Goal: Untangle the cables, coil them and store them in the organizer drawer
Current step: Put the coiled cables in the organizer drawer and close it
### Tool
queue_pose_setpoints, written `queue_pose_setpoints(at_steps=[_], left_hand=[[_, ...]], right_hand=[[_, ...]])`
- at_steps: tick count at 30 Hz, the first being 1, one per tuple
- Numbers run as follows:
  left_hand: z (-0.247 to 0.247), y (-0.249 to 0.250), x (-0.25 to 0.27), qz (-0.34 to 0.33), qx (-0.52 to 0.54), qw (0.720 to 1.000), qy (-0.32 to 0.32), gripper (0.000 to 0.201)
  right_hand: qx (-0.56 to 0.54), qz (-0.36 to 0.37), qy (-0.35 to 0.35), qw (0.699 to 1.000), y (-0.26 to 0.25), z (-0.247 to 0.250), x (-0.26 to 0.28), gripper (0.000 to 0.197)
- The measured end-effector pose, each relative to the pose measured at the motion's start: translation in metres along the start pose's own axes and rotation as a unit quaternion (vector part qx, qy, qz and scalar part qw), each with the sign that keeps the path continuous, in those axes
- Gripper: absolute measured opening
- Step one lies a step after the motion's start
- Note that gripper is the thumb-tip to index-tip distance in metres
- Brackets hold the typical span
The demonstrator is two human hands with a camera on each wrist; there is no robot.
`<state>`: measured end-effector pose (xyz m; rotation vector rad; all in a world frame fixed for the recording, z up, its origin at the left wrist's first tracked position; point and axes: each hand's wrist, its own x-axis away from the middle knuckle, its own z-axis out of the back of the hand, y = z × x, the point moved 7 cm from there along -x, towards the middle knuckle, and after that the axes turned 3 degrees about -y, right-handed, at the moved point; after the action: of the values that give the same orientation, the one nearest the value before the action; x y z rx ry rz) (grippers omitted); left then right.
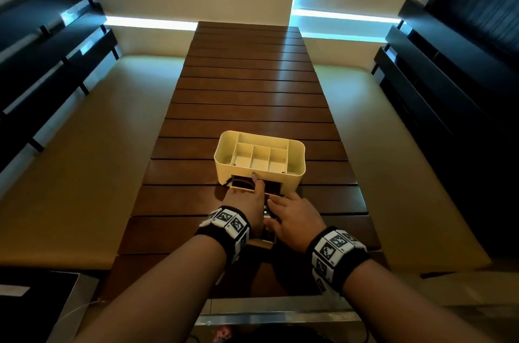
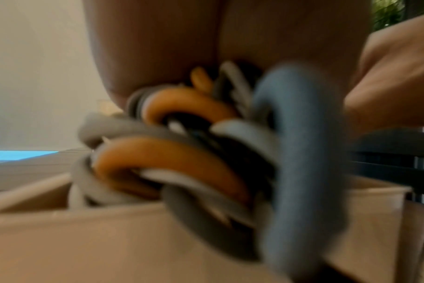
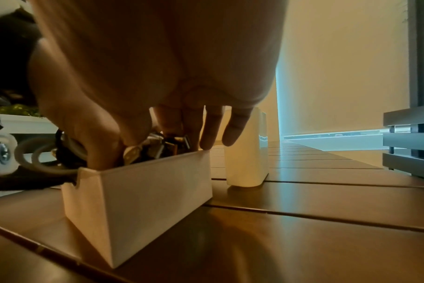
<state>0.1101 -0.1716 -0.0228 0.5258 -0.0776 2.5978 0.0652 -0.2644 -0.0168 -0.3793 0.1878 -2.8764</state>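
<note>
Both hands [image 1: 295,216] press cables [image 2: 182,153] into the unlabelled drawer [image 3: 138,195].

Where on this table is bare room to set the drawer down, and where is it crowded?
Bare slats lie beyond the organizer to the table far edge, and on either side of it. Crowded: between organizer and near edge, where both hands press cables into the drawer.

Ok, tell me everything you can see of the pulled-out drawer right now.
The drawer is a small cream box, plastic-looking, open-topped, with a notch in one end wall. It stands pulled right out on the wooden table, apart from the organizer. It is stuffed with coiled cables in orange, grey, white and blue, bulging above its rim. The left hand and right hand both reach into it, fingers pressing the cables down.
</note>
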Motion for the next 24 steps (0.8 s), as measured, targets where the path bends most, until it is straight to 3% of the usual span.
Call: queue_pose_setpoints(at_steps=[4,8,12,18,24], left_hand=[[0.002,0.004,0.009,0.039,-0.04,0.998,0.036,0.103],[0.009,0.008,0.015,-0.006,-0.047,0.996,0.075,0.076],[0.008,-0.001,0.015,-0.071,-0.014,0.997,0.011,0.101],[-0.003,-0.02,0.029,-0.106,-0.015,0.992,-0.066,0.123],[-0.006,-0.019,0.031,-0.115,0.01,0.991,-0.064,0.111]], right_hand=[[-0.004,-0.026,-0.024,0.999,0.001,-0.003,-0.001,0.047],[-0.026,-0.042,-0.034,0.998,0.003,-0.007,-0.001,0.049],[-0.024,-0.043,-0.027,0.998,0.001,-0.008,-0.003,0.048],[-0.026,-0.049,-0.036,0.998,0.0,-0.008,0.0,0.052],[-0.013,-0.069,-0.004,0.998,0.0,0.001,0.004,0.059]])
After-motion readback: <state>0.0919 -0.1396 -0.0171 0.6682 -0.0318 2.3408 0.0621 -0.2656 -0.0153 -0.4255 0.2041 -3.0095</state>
